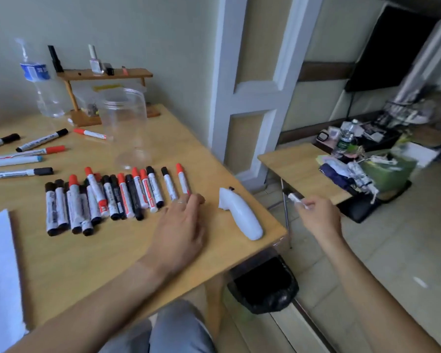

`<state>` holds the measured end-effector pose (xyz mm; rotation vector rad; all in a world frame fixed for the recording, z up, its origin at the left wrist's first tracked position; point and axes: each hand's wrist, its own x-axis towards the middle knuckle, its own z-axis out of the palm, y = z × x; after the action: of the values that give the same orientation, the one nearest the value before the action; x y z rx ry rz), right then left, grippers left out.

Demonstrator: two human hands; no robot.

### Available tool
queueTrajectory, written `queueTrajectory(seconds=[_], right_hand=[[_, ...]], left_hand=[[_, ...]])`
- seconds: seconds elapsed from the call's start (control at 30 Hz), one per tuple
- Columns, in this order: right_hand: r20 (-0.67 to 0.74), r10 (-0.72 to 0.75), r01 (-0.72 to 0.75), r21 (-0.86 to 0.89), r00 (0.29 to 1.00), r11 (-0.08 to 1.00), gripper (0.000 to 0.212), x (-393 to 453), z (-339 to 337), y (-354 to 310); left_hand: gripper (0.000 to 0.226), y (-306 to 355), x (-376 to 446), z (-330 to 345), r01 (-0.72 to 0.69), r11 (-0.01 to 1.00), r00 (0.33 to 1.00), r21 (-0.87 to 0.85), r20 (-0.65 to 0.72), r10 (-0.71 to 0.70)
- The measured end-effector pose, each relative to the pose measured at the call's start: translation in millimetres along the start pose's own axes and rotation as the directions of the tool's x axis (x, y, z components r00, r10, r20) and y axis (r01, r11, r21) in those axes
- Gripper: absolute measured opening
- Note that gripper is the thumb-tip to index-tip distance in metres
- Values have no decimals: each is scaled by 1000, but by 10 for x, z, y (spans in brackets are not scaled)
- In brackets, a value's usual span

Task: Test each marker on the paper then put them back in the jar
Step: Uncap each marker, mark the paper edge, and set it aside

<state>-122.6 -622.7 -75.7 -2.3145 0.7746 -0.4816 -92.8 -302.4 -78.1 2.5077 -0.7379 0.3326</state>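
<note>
The person's left hand (182,220) rests on the wooden table (127,253) with fingers fairly straight, their tips touching the near end of the rightmost red-capped marker (182,179) in a row of markers (105,197) lying side by side. The right hand (320,215) is held out past the table's right edge, over the floor, fingers curled round a small white item (298,200) with a dark end; blur hides whether it is a marker or only a cap. The clear jar (126,123) stands beyond the row, toward the far side, and looks empty. More markers (18,154) lie scattered at the far left, and the paper (0,271) sits at the near left edge. A white handheld device (241,215) lies near the right corner. The step in hand seems to be taking up the next marker. To do it well, the left hand should curl round the barrel rather than push it, so the neighbouring markers do not roll, then carry it across to the paper for a short stroke, recap it firmly, and drop it upright into the jar.
</note>
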Motion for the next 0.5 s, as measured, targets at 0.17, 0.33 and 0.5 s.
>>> queueTrajectory(seconds=[0.17, 0.33, 0.5], right_hand=[[226, 275, -232, -199, 935, 952, 32, -157, 809, 932], [251, 360, -313, -208, 899, 927, 29, -309, 1426, 1282], [306, 330, -299, -144, 893, 943, 34, -184, 1651, 1362]], left_hand=[[41, 29, 1, 2, 9, 998, 999, 69, -32, -7], [42, 50, 11, -18, 19, 996, 1000, 85, -15, -18], [39, 59, 12, -32, 31, 995, 1000, 100, 0, -31]])
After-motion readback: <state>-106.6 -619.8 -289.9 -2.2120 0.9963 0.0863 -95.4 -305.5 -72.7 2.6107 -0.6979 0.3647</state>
